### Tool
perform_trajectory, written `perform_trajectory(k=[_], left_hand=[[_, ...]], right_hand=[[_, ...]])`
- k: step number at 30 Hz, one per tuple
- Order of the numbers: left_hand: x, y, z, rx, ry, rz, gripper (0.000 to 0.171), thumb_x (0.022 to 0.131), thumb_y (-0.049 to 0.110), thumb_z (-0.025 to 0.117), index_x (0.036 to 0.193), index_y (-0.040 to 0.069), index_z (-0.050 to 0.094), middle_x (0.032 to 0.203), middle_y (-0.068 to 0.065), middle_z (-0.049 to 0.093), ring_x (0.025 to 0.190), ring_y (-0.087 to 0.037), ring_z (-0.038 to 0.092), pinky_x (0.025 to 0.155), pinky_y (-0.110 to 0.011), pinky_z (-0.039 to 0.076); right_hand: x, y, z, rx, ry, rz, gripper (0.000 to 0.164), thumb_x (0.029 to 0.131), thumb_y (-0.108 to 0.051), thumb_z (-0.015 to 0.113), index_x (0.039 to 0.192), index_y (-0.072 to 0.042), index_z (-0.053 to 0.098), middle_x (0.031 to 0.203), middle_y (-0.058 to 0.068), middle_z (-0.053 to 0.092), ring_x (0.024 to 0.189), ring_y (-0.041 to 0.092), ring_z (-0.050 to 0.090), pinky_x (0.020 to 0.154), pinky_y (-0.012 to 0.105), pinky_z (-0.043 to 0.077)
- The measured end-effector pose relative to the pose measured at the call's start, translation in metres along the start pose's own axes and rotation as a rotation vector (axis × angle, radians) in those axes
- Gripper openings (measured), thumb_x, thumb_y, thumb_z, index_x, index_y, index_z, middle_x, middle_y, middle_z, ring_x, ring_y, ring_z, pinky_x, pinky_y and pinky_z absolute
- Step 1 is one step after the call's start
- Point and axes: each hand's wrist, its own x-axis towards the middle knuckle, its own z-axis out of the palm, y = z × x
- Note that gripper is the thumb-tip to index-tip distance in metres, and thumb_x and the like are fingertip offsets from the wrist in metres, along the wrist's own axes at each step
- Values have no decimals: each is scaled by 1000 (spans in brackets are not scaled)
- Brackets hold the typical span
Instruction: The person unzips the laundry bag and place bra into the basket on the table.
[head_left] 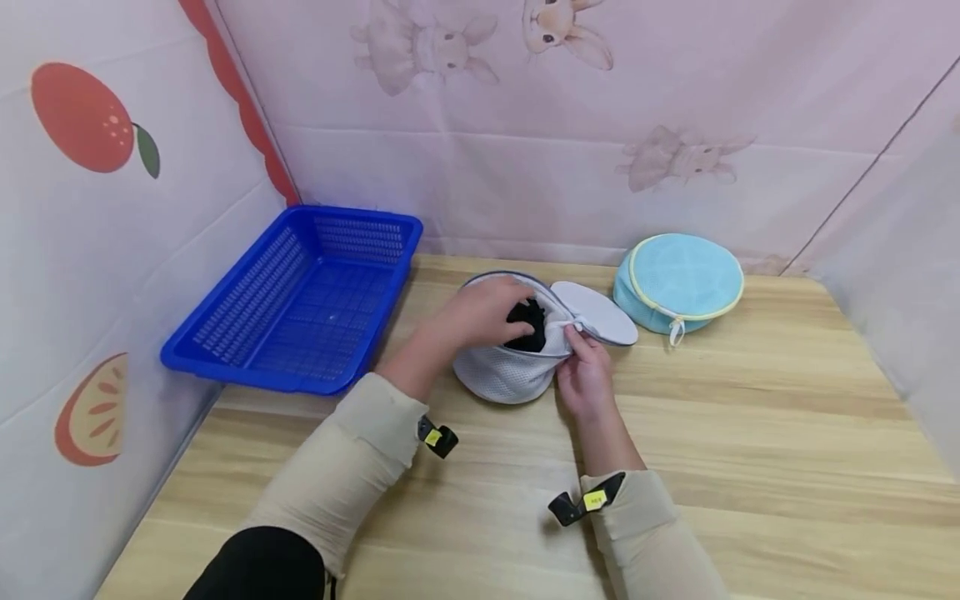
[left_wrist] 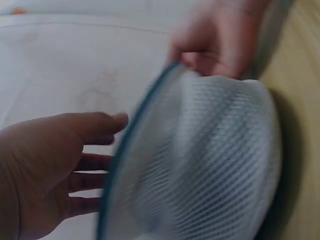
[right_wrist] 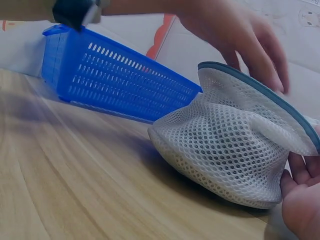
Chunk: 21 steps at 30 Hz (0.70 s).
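A white mesh laundry bag with a dark blue rim stands on the table, its round lid folded back to the right. Inside its mouth lies a black cloth-like thing, partly covered by my left hand. That hand reaches in over the rim; in the left wrist view its thumb and fingers are apart, with nothing seen gripped. With thumb and fingertips, my right hand pinches the bag's edge near the lid's hinge. The right wrist view shows the bag's mesh side sagging and wrinkled.
A blue plastic basket stands at the left, close to the wall curtain. At the back right sits a light blue round mesh bag with a yellow-trimmed lid, closed. Printed curtains border the wooden table at the back and sides.
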Motion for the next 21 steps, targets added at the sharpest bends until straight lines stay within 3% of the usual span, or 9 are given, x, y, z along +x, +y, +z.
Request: perform_trajectory(k=[4, 9, 15, 21], left_hand=[[15, 6, 16, 74, -74, 10, 54, 89, 40, 70, 135, 16, 57, 130, -6, 61, 121, -21, 56, 103, -38, 44], [23, 7, 20, 111, -133, -32, 51, 85, 26, 73, 132, 12, 57, 126, -7, 61, 117, -21, 56, 101, -37, 45], [29, 2, 28, 132, -151, -75, 62, 85, 21, 73, 141, 14, 49, 141, -10, 49, 129, -27, 48, 109, -40, 39], [38, -6, 37, 115, -152, -63, 55, 84, 15, 73, 135, 9, 51, 137, -9, 52, 127, -25, 50, 109, -37, 40]], right_hand=[[-1, 2, -2, -34, 17, -19, 17, 101, -5, 50, 105, -8, 67, 110, -3, 70, 109, 7, 62, 98, 21, 47], [0, 1, -1, -47, 46, -35, 15, 99, -3, 54, 101, -7, 68, 103, -2, 71, 99, 6, 66, 90, 20, 51], [2, 2, 0, -65, 72, -43, 17, 98, 0, 53, 97, -7, 68, 94, -1, 72, 88, 7, 68, 80, 20, 53], [3, 3, -1, -59, 75, -51, 16, 97, 1, 54, 95, -6, 67, 91, -1, 71, 84, 7, 68, 77, 20, 54]])
